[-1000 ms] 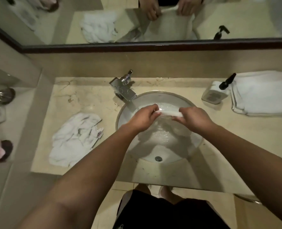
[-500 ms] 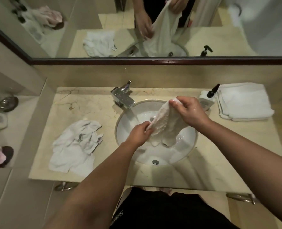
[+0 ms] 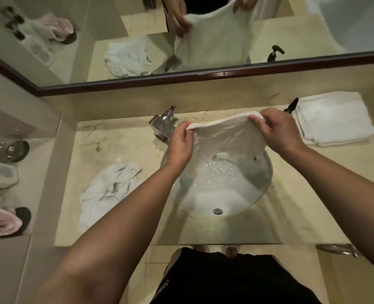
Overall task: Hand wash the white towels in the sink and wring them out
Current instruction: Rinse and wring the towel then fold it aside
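While the wet white terry towel (image 3: 223, 137) hangs spread above the round white ceramic sink (image 3: 267, 178), left hand (image 3: 180, 144) and right hand (image 3: 277, 131) each pinch a top corner — best kept taut and low so drips fall into the basin. Crumpled white cloth (image 3: 107, 189) left of sink; folded white towels (image 3: 333, 119) right — soft, nubbly pile.

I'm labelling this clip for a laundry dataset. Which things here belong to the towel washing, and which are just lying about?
Part of the job: held towel, left hand, right hand, sink, faucet, crumpled towel, folded towels.

Lying about: pump bottle, pink cloth, mirror.
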Tool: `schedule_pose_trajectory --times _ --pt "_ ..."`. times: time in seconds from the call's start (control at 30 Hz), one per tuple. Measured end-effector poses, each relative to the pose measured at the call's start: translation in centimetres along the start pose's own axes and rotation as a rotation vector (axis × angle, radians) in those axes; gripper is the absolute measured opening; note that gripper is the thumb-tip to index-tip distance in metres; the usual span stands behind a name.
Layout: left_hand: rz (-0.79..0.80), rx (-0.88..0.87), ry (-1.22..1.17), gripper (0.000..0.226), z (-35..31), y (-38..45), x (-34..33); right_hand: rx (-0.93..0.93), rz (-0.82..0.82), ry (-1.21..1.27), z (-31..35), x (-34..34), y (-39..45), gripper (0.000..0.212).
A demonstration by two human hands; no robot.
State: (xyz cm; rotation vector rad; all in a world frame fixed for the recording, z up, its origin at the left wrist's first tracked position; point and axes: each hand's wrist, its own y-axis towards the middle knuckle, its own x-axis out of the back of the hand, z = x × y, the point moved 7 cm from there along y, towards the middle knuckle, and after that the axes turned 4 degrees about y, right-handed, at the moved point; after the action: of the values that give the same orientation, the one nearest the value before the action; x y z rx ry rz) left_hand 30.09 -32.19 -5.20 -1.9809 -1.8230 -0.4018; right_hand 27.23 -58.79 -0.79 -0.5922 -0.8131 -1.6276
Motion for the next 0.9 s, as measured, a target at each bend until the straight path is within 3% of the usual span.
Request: schedule_pose_trajectory --times 0.13,0.33,0.4,0.57,0.7,0.77,0.83,0.9 --pt "0.086 -0.108 0.199 0.023 2.5 -1.2 -0.6 -0.011 0.098 -0.027 -1.7 -3.1 -3.1 0.044" --pt "0.455 0.064 0.501 0.022 13.4 -4.6 -3.6 -0.226 0.650 -0.130 -7.5 -12.5 -10.6 0.048" --pt "0.541 0.106 0.601 0.025 16.0 -5.3 -4.7 -0.287 0.733 -0.198 -8.8 -14.8 -11.8 0.051" --pt "0.428 0.188 0.659 0.033 18.8 -1.8 -6.7 -0.297 0.664 -0.310 -10.9 -18.8 -9.4 0.043" --pt "0.220 0.292 0.459 0.028 20.7 2.9 -8.7 -0.292 0.419 -0.373 -13.3 -20.7 -5.4 0.032" --pt "0.193 0.305 0.387 0.037 21.9 3.8 -10.3 -0.344 0.319 -0.433 -14.9 -21.3 -5.2 0.032" --pt "0.218 0.148 0.466 0.045 22.6 3.6 -12.1 -0.288 0.285 -0.451 -15.8 -22.9 -5.6 0.045" --pt "0.251 -0.141 0.660 0.050 23.2 2.7 -13.9 -0.140 0.376 -0.422 -15.8 -25.7 -6.6 0.055"
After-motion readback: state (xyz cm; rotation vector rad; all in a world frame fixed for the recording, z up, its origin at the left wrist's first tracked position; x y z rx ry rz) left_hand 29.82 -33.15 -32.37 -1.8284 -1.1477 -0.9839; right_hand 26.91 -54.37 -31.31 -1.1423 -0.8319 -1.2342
